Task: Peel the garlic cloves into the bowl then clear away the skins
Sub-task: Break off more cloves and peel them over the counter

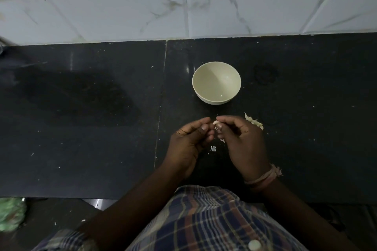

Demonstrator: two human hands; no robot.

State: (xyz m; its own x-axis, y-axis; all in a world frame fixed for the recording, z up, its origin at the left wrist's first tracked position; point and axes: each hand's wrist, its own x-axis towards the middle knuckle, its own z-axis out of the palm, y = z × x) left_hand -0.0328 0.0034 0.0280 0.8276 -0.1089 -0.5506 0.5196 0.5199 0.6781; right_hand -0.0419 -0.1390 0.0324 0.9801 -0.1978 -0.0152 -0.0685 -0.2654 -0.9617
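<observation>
Head view: a dark stone counter (81, 128) fills the middle band of the frame, with white marbled wall tiles (183, 0) across the top. A pale, cream bowl (216, 83) stands upright on the counter, a little right of centre; nothing can be seen lying in it. Just below the bowl, at the centre of the frame, the two hands meet above the counter. The right hand (242, 144) pinches a small white garlic clove (215, 122) between thumb and forefinger, its other fingers curled in under it. The left hand (189, 144) sits just to the left, fingers curled inward with the tips close against the clove; whether it actually grips a piece of skin there is too small to tell. A band of thread (263, 177) circles the right wrist.

Loose garlic skins (254, 121) lie in a small heap on the counter right of the right hand, partly behind it. A smaller scrap of skin (213, 148) rests on the counter between the two hands, lower down. White specks are scattered over the dark surface.

At the bottom of the frame is the person's checked shirt (204, 220), and a green bundle (11, 214) sits at the lower left edge
</observation>
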